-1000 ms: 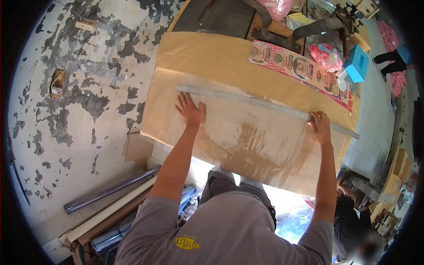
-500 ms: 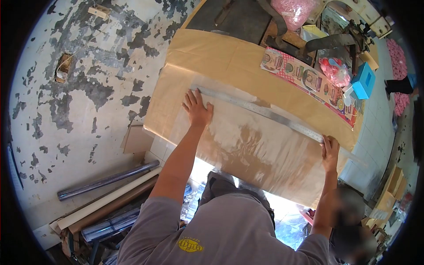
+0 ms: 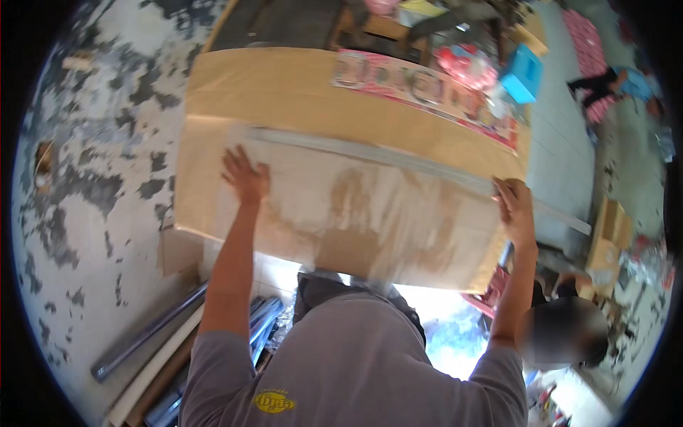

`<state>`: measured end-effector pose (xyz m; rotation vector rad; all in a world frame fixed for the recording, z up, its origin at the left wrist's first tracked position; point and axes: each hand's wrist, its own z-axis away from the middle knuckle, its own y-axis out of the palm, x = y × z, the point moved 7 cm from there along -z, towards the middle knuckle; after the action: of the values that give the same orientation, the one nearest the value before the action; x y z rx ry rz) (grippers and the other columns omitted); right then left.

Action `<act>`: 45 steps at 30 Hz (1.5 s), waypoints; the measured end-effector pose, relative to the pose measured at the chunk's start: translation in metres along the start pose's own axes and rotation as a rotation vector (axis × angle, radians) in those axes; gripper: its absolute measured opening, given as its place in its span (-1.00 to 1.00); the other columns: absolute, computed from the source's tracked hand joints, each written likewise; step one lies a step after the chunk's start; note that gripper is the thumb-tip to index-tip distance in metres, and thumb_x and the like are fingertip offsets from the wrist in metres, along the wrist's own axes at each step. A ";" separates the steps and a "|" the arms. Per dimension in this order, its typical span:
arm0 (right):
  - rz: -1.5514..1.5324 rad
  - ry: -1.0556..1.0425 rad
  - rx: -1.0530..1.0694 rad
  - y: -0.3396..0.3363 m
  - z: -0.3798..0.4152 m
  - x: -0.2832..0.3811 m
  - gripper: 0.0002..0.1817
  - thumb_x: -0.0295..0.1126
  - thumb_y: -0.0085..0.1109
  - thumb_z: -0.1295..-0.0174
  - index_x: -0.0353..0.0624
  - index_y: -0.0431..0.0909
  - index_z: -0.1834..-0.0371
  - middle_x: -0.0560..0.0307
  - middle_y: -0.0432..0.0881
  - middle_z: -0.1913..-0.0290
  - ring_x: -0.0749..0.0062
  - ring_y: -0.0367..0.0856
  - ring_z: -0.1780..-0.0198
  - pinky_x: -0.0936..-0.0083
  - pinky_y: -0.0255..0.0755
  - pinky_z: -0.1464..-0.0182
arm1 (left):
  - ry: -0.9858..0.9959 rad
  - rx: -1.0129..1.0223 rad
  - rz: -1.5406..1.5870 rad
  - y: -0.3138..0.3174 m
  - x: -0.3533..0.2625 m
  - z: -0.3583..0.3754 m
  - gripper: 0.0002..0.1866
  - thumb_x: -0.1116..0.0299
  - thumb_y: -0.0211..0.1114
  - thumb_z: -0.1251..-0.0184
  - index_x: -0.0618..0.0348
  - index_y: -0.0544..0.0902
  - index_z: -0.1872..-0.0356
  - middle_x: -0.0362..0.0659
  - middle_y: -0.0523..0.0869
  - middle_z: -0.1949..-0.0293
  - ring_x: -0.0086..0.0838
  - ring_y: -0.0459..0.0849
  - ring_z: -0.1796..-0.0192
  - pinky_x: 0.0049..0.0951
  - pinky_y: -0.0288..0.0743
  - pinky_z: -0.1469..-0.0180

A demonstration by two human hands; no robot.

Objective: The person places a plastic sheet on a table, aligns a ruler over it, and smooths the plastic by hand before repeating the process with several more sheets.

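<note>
A clear plastic sheet (image 3: 306,185) lies over brown paper (image 3: 277,85) on the table. Along the sheet's far side runs a long metal ruler (image 3: 356,148). My left hand (image 3: 245,178) is open, fingers spread, over the left part of the sheet, just short of the ruler's left end. My right hand (image 3: 514,203) has its fingers curled and pinched at the sheet's right side, beside the ruler; what is between the fingertips I cannot tell. Past that hand a pale strip (image 3: 569,220) juts out beyond the table, in line with the ruler.
A printed food-picture sheet (image 3: 427,96), a pink-filled bag (image 3: 466,65) and a blue box (image 3: 523,73) lie at the far right. Rolls (image 3: 149,338) lean at lower left by the peeling wall (image 3: 107,142). One person (image 3: 569,331) is close at right; another (image 3: 619,84) is farther off.
My left hand has come off the ruler's left end and sits nearer me. My right hand's fingers now pinch beside the ruler. The whole view has shifted, so things appear farther left.
</note>
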<state>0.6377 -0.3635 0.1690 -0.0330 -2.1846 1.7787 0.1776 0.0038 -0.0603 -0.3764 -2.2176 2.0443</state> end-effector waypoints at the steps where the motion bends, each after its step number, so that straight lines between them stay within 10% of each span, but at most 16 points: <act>1: -0.026 0.009 0.052 -0.006 0.002 0.011 -0.51 -0.54 0.30 -0.10 -0.07 0.58 -0.17 0.04 0.55 0.13 0.11 0.52 0.07 0.21 0.41 0.06 | 0.011 -0.023 0.010 -0.002 -0.001 0.000 -0.11 -0.03 0.07 -0.28 0.11 0.00 -0.58 0.16 -0.09 -0.58 0.09 -0.14 -0.60 0.40 -0.23 -0.47; 11: -0.124 0.169 -0.060 0.148 0.086 0.015 -0.54 -0.44 0.26 -0.19 0.00 0.55 -0.21 0.07 0.55 0.02 0.14 0.50 -0.06 0.18 0.31 -0.12 | -0.030 -0.036 0.043 -0.018 -0.006 0.003 -0.10 0.02 0.06 -0.33 0.20 -0.10 -0.57 0.05 -0.02 -0.58 -0.02 -0.07 -0.60 0.30 -0.13 -0.49; 36: -0.100 0.192 -0.281 0.159 0.040 -0.008 -0.53 -0.54 0.22 -0.16 0.00 0.60 -0.18 0.00 0.55 -0.06 0.08 0.50 -0.08 0.16 0.29 -0.27 | 0.084 -0.095 0.017 -0.002 -0.004 0.004 -0.20 0.04 0.07 -0.30 0.11 0.13 -0.54 0.22 0.07 -0.53 0.07 -0.08 -0.59 0.54 -0.19 -0.39; 45: -0.081 0.221 -0.337 0.153 0.038 0.001 -0.65 -0.44 0.17 -0.28 -0.15 0.62 -0.15 -0.05 0.56 -0.13 0.04 0.48 -0.19 0.12 0.26 -0.30 | 0.134 -0.065 0.119 -0.022 -0.011 0.001 -0.25 0.11 0.01 -0.31 0.25 0.17 -0.49 0.18 0.05 -0.54 0.00 -0.03 -0.59 0.20 -0.20 -0.54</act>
<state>0.5986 -0.3648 0.0166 -0.2058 -2.2588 1.2810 0.1858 -0.0012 -0.0374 -0.6461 -2.2345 1.9413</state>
